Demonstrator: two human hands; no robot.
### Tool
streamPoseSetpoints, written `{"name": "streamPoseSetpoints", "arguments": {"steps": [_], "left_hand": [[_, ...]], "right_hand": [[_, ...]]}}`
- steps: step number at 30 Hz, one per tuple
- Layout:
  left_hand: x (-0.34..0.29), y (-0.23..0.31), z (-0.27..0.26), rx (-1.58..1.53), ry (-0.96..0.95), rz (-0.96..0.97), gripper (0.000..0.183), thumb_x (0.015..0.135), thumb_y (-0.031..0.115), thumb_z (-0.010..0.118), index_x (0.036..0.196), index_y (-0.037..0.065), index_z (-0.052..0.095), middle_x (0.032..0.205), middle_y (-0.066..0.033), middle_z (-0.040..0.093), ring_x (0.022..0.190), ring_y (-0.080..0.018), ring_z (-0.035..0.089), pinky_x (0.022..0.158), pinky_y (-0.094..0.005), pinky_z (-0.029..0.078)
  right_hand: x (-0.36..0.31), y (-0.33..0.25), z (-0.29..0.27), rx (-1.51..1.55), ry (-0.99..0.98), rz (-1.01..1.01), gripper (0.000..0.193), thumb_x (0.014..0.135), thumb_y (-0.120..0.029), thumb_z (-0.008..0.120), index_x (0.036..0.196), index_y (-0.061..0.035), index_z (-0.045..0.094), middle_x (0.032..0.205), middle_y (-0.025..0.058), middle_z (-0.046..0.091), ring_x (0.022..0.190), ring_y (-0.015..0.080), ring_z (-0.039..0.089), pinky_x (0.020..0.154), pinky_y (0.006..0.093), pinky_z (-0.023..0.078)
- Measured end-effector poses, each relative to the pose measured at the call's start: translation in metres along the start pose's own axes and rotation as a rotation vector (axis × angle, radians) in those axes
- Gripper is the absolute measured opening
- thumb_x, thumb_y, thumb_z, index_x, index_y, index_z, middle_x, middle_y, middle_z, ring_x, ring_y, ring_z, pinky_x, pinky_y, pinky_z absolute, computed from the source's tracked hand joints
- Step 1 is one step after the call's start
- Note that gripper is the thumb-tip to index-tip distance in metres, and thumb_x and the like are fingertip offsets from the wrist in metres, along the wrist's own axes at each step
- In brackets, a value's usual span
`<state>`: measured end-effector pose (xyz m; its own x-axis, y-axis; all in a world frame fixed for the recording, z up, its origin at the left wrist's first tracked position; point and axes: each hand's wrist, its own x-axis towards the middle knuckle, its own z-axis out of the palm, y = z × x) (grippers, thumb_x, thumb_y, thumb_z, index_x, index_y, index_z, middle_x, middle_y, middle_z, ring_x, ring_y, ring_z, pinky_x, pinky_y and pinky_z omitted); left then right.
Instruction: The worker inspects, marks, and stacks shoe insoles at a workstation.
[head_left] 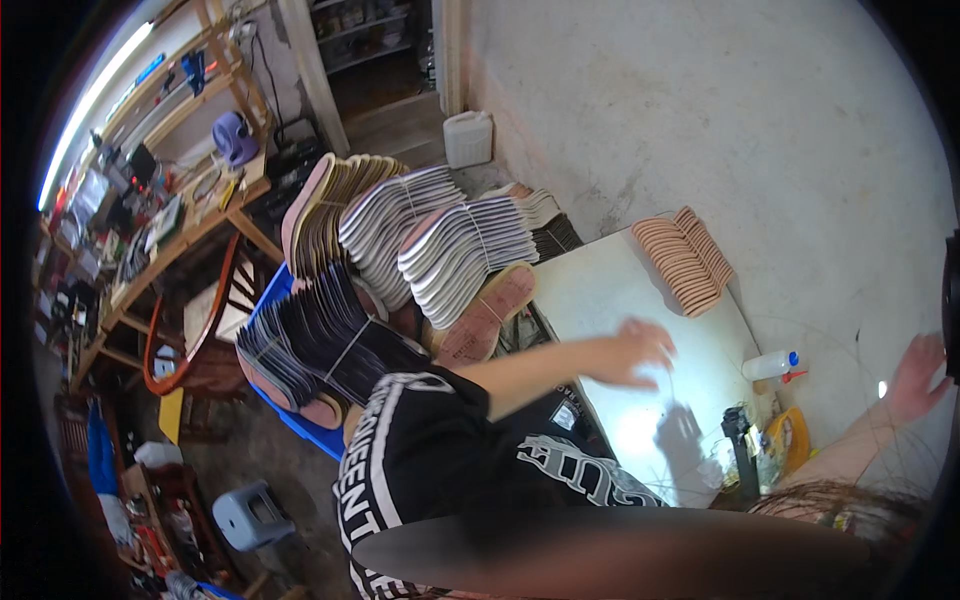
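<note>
Over the white tabletop my left hand is stretched out, slightly blurred, with fingers apart and nothing visible in it. Its shadow falls on the brightly lit part of the table. Beyond it, a tight row of tan, sole-shaped pieces lies at the table's far edge. My right hand is raised at the right, fingers apart, close to a dark object cut off by the picture's rim; whether they touch is unclear. A white squeeze bottle with a blue cap lies between the hands, beside a red-tipped nozzle.
Left of the table, tied bundles of white insoles and dark insoles pile over a blue crate. A black upright tool and a yellow container stand by the table's right edge. A grey stool stands on the floor.
</note>
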<state>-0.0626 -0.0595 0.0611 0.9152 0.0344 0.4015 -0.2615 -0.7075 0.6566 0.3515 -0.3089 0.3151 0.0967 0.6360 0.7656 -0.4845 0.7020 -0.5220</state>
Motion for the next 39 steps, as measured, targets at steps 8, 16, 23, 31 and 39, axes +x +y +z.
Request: {"name": "streamPoseSetpoints", "arguments": {"steps": [8, 16, 23, 31, 39], "left_hand": [[-0.142, -0.098, -0.224, 0.776, 0.347, -0.874, 0.04, 0.089, 0.035, 0.056, 0.106, 0.0, 0.066, 0.108, -0.021, 0.064, 0.106, -0.0372, 0.058, 0.093, -0.0451, 0.044], [-0.105, -0.157, -0.268, 0.316, -0.001, -1.216, 0.077, 0.093, 0.063, 0.035, 0.114, -0.005, 0.063, 0.122, -0.0266, 0.058, 0.115, -0.0407, 0.055, 0.1, -0.0441, 0.04], [-0.117, -0.173, -0.273, 0.314, -0.237, -1.217, 0.071, 0.094, 0.061, 0.035, 0.114, 0.0, 0.066, 0.123, -0.0242, 0.059, 0.115, -0.0357, 0.057, 0.098, -0.041, 0.042], [-0.115, -0.088, -0.267, -0.389, -0.146, -1.112, 0.067, 0.097, 0.058, 0.038, 0.134, 0.004, 0.051, 0.129, -0.0158, 0.057, 0.114, -0.0199, 0.056, 0.099, -0.032, 0.044], [-0.183, -0.163, -0.262, -1.226, 0.067, -1.082, 0.07, 0.094, 0.052, 0.05, 0.142, 0.002, 0.04, 0.138, -0.0112, 0.05, 0.118, -0.0198, 0.053, 0.103, -0.0335, 0.041]], "right_hand": [[-0.169, 0.318, 0.149, -0.904, -0.22, 1.208, 0.022, 0.087, -0.005, 0.063, 0.11, -0.004, 0.065, 0.09, 0.0052, 0.069, 0.087, 0.0106, 0.063, 0.078, 0.0271, 0.049], [-0.145, 0.454, 0.167, -0.142, 0.065, 1.046, 0.044, 0.092, -0.008, 0.057, 0.133, -0.0016, 0.044, 0.133, 0.0101, 0.051, 0.125, 0.0194, 0.047, 0.105, 0.0332, 0.037], [-0.12, 0.589, 0.184, 0.368, 0.362, 1.043, 0.065, 0.094, -0.016, 0.055, 0.145, 0.0039, 0.021, 0.15, 0.0171, 0.03, 0.137, 0.0249, 0.034, 0.11, 0.0367, 0.031], [-0.104, 0.614, 0.179, 0.48, 0.654, 1.123, 0.025, 0.088, -0.018, 0.061, 0.109, -0.005, 0.056, 0.104, 0.003, 0.059, 0.097, 0.0148, 0.053, 0.09, 0.0297, 0.04], [-0.098, 0.615, 0.188, 0.272, 0.6, 1.233, 0.038, 0.085, -0.03, 0.066, 0.118, -0.0129, 0.059, 0.099, -0.0021, 0.056, 0.086, 0.0112, 0.049, 0.082, 0.0279, 0.039]]}}
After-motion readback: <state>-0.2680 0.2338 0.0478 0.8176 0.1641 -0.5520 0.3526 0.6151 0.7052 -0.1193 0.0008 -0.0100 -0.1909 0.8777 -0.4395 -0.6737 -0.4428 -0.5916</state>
